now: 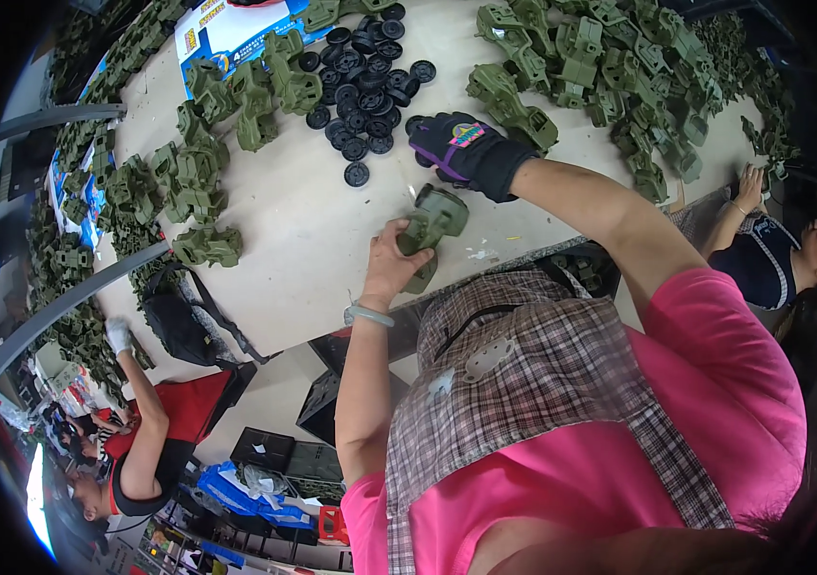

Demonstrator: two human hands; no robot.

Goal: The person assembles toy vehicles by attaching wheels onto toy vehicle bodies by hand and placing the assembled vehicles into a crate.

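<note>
My bare left hand (396, 261) grips an olive-green plastic toy vehicle body (434, 218) near the front edge of the table, its fingers wrapped round one side. My right hand (456, 151), in a black and purple glove, is closed just above and beyond that body, apart from it. Something dark and round shows by the gloved fingertips, too unclear to name. Left of the glove lies a loose heap of small black toy wheels (366, 91), with one wheel (357, 173) at its near end.
Green vehicle bodies are piled at right (610, 67) and clustered at left (193, 177) on the pale table (293, 230). A printed cardboard sheet (236, 38) lies at the back. A black bag (183, 321) rests on the left edge. Other people work at left (154, 422) and right (763, 240).
</note>
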